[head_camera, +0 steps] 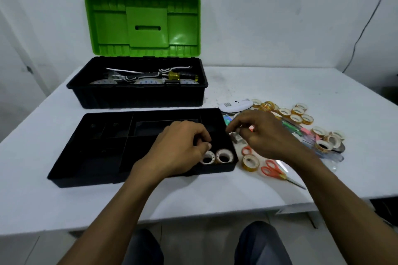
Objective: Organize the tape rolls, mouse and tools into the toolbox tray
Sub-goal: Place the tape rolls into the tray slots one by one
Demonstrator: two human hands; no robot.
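Pinching a white tape roll (207, 157) with curled thumb and fingertips, left hand (183, 148) sits over the near-right compartment of the black tray (103, 157), the roll standing on edge in there, just beside a second roll (224, 155). Right hand (261, 133) hovers right of the tray over the clutter, fingers half curled, cannot tell if it has hold of anything. White mouse (235, 106) lies label side up off the tray's far-right corner, loose tape rolls (298, 112) and orange scissors (275, 170) spread on the table (64, 200) to the right, open toolbox (137, 97) far of the tray
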